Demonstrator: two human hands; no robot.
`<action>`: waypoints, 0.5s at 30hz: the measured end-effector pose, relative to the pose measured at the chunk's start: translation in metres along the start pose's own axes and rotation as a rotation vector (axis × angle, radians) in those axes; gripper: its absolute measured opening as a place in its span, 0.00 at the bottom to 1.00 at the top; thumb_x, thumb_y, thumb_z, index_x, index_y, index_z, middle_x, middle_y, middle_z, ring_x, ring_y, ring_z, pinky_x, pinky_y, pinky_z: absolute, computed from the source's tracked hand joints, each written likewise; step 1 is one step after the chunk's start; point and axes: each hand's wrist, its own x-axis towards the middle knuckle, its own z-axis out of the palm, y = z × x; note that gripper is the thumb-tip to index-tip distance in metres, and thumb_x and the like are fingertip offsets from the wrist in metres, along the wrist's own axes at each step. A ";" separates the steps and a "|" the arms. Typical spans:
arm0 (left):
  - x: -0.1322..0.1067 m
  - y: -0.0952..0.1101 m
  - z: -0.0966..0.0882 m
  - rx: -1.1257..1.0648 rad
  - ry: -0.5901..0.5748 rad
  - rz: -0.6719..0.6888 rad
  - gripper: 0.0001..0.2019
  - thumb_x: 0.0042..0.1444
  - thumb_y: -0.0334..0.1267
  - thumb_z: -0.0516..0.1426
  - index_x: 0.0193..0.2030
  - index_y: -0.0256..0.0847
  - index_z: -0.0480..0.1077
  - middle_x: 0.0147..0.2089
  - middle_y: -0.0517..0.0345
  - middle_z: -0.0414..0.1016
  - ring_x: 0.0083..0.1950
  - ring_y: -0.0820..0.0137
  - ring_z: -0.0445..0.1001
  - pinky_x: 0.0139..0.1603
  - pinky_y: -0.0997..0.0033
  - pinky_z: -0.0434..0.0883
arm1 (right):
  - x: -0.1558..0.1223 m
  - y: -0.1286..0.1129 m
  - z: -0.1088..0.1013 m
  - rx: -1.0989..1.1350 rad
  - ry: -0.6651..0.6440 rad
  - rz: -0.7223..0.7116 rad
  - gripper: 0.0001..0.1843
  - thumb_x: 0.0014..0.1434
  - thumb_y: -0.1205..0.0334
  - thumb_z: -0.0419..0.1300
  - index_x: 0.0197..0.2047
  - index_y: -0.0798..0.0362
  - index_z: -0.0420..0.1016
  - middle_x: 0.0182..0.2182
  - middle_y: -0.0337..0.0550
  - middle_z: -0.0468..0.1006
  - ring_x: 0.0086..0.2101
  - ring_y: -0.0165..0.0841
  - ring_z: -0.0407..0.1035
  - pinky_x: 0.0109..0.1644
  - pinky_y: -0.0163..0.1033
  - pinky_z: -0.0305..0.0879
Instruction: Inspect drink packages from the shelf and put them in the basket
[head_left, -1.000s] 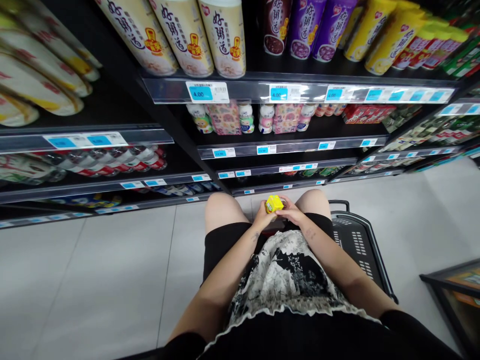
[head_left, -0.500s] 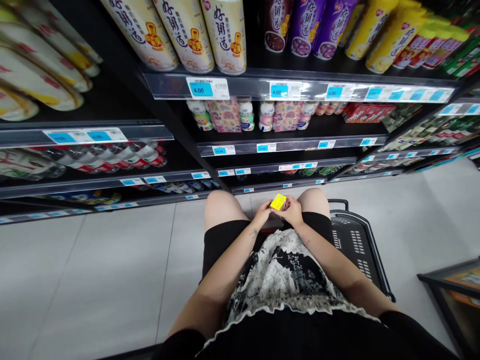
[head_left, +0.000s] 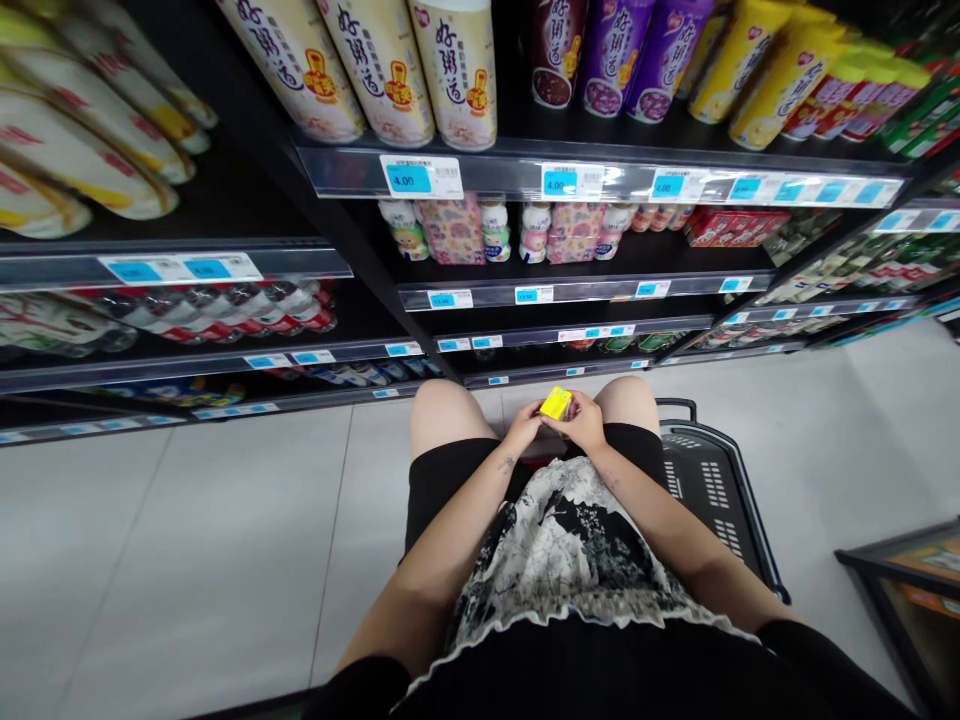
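Note:
Between my knees, a small yellow box (head_left: 556, 403) is held in both hands; its print is too small to read. My left hand (head_left: 523, 428) closes on the box's left side. My right hand (head_left: 586, 424) grips it from the right, with the thumb along the near edge. Some of the fingers are hidden beneath the box. Both forearms lean in over my lap.
Shelves ahead hold tall cans (head_left: 454, 75), purple cans (head_left: 615, 60), small white bottles (head_left: 495, 232) and red-labelled bottles (head_left: 277, 308). A black shopping basket (head_left: 712, 480) stands on the tiled floor (head_left: 225, 540) by my right leg. A dark-framed display (head_left: 892, 560) is at the right.
The shelves have shifted slightly to the right in view, mostly at the left side. My hands and the yellow box stay in nearly the same place and pose.

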 end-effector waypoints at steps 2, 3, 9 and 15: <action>0.000 0.000 0.000 0.005 -0.003 0.001 0.22 0.41 0.26 0.60 0.47 0.37 0.79 0.51 0.50 0.83 0.55 0.55 0.79 0.68 0.49 0.70 | 0.000 -0.001 0.000 0.001 -0.006 0.001 0.35 0.46 0.33 0.72 0.45 0.55 0.79 0.24 0.35 0.67 0.25 0.32 0.63 0.32 0.39 0.60; -0.001 0.000 0.000 0.008 -0.004 0.001 0.22 0.41 0.27 0.60 0.47 0.37 0.79 0.51 0.50 0.83 0.55 0.55 0.79 0.68 0.49 0.71 | -0.001 -0.001 0.000 0.001 -0.009 0.002 0.36 0.46 0.33 0.72 0.45 0.55 0.78 0.24 0.35 0.67 0.25 0.32 0.63 0.32 0.39 0.60; -0.003 0.002 -0.001 0.026 -0.009 -0.005 0.22 0.42 0.27 0.60 0.48 0.37 0.79 0.51 0.50 0.83 0.56 0.55 0.79 0.66 0.51 0.72 | -0.001 -0.002 -0.001 -0.005 -0.008 0.004 0.35 0.46 0.33 0.72 0.45 0.55 0.79 0.24 0.35 0.67 0.26 0.33 0.63 0.33 0.39 0.60; -0.006 0.010 0.002 0.031 -0.011 -0.024 0.23 0.42 0.27 0.60 0.48 0.36 0.78 0.52 0.50 0.83 0.57 0.56 0.78 0.68 0.51 0.70 | -0.002 -0.003 -0.002 -0.008 -0.015 0.018 0.35 0.45 0.33 0.72 0.45 0.54 0.78 0.25 0.37 0.69 0.27 0.33 0.64 0.34 0.40 0.62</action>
